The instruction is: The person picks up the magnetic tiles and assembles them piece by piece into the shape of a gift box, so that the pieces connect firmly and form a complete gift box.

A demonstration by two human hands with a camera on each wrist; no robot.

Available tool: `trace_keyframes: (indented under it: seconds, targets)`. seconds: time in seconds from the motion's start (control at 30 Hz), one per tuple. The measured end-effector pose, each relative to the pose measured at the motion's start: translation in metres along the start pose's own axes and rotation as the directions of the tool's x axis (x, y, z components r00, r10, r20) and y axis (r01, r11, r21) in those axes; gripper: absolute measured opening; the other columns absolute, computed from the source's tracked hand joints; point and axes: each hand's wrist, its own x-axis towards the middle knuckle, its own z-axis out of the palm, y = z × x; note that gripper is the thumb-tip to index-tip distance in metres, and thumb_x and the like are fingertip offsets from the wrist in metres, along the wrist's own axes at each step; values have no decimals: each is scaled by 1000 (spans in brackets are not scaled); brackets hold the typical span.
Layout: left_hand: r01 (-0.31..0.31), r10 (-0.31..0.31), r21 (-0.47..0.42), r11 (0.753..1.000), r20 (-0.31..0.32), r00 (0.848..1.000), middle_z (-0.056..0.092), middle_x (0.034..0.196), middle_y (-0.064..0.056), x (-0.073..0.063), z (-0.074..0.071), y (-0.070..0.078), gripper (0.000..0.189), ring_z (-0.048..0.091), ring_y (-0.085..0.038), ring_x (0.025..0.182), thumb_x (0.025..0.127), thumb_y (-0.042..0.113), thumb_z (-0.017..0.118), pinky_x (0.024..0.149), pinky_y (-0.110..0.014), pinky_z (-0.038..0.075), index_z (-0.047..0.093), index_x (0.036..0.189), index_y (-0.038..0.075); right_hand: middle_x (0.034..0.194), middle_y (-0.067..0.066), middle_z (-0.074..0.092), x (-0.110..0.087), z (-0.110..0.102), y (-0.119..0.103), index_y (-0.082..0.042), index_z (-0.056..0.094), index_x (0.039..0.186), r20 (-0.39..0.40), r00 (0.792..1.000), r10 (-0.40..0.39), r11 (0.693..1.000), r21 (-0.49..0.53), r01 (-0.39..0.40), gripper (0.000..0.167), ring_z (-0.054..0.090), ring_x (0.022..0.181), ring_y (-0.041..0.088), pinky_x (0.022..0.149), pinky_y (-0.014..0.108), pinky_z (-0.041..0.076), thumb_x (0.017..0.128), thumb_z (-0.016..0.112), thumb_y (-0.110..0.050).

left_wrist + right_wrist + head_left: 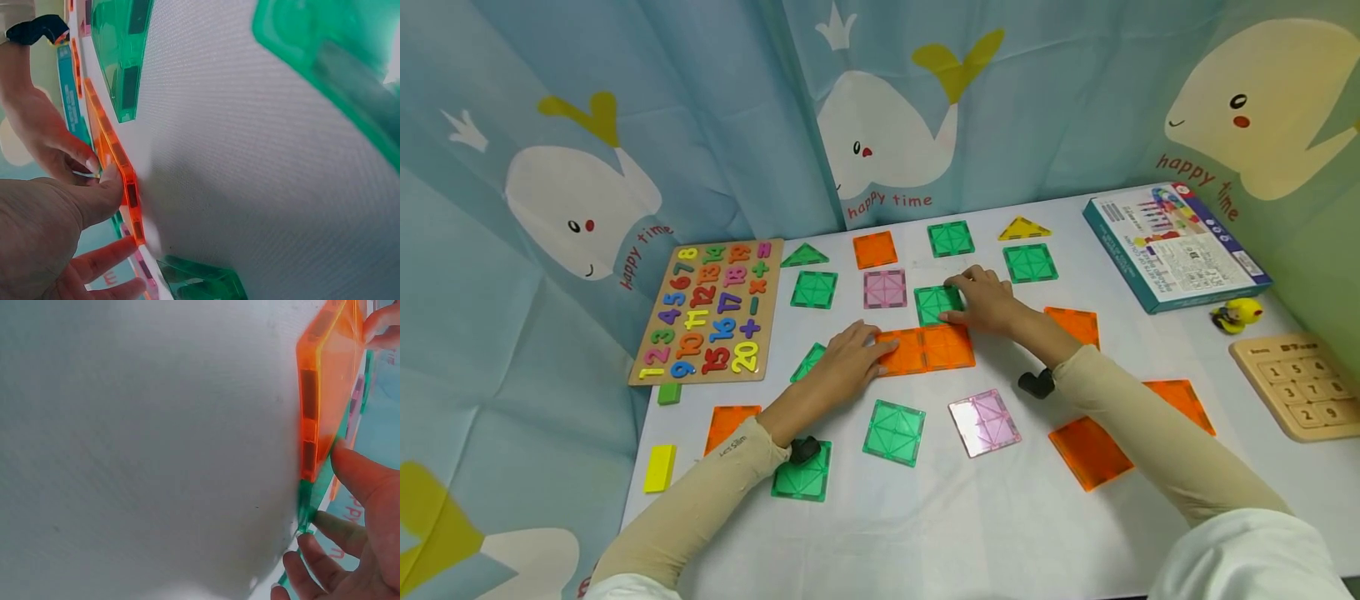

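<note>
Two orange square magnetic tiles lie side by side mid-table, a left orange tile (904, 353) and a right orange tile (948, 348). My left hand (847, 360) grips the left one by its edges, thumb at the near side. Above the right orange tile, its lower edge along that tile's upper edge, lies a green square tile (931, 305). My right hand (988, 302) pinches this green tile from the right, index finger at the far edge and thumb at the near corner. In the right wrist view the green tile (322, 487) sits flush beside the orange one (334, 381).
More tiles surround the hands, among them a pink tile (884, 289), another pink tile (985, 422) and a green tile (894, 432). At the left lies a number board (700, 312); at the right are a boxed set (1176, 246), a yellow figure (1238, 313) and a wooden number puzzle (1296, 385).
</note>
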Motion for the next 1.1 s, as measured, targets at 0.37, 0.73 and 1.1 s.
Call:
trace_keyframes:
  seconds: [0.37, 0.73, 1.1]
  targets:
    - [7, -7, 6, 1000, 25, 1000, 46, 155, -18, 2, 3, -1, 47, 28, -45, 156, 110, 25, 59, 126, -61, 27, 55, 155, 17, 153, 32, 38, -1, -5, -5, -3, 47, 154, 22, 1000, -8, 1000, -30, 8, 72, 37, 137, 51, 105, 66, 33, 99, 76, -39]
    - [-4, 5, -72, 997, 22, 1000, 48, 153, -19, 8, -11, -7, 49, 35, -41, 151, 104, 23, 70, 124, -62, 31, 59, 151, 12, 170, 26, 25, -46, 6, -23, -1, 36, 163, 105, 990, -93, 982, -155, 109, 87, 26, 153, 50, 113, 72, 30, 98, 75, -44]
    - [128, -128, -68, 989, 10, 992, 39, 163, -18, 41, -32, -36, 68, 39, -35, 151, 107, 38, 63, 127, -52, 30, 39, 161, 5, 170, 23, 26, -52, 12, -18, -3, 36, 164, 85, 990, -115, 978, -162, 128, 86, 26, 154, 49, 116, 71, 29, 99, 74, -46]
